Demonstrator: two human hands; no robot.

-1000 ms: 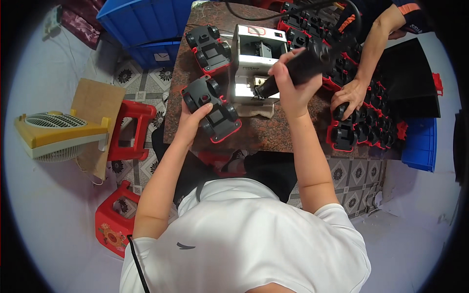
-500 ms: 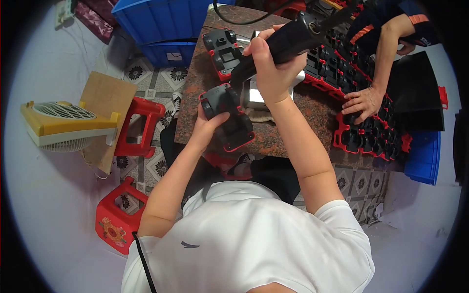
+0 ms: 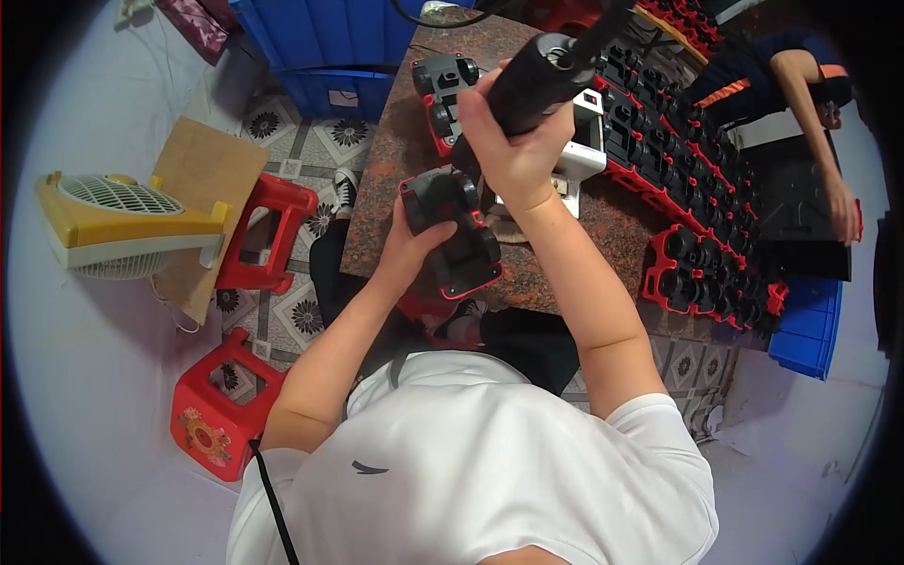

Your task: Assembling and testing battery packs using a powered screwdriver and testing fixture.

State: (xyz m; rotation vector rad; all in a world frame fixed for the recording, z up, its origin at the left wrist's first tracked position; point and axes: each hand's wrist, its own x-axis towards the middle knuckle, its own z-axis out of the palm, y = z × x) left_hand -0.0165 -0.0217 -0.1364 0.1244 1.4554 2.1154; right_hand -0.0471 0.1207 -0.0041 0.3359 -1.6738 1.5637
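My left hand (image 3: 411, 250) grips a black-and-red plastic housing (image 3: 467, 259), its thumb lying across the top, close to the table's front edge. In my right hand (image 3: 516, 158) is a black corded electric screwdriver (image 3: 539, 85), fingers wrapped round its body. The tool slants down toward the housing's far end; whether its tip touches there I cannot tell. Behind them a similar housing (image 3: 444, 80) lies on the table. Partly hidden by my right hand, a white device (image 3: 589, 139) stands on the tabletop.
Rows of black-and-red housings (image 3: 650, 151) cover the stone table's (image 3: 386, 179) right side. A co-worker's hand (image 3: 841, 212) is by a black panel (image 3: 800, 202). Blue crates (image 3: 330, 47), red stools (image 3: 221, 400) and a yellow fan (image 3: 132, 226) stand left; another blue crate (image 3: 810, 325) is at right.
The co-worker's hand has left the housings and moved right to the black panel. My view has shifted slightly; both my hands keep their grips on the housing and screwdriver.
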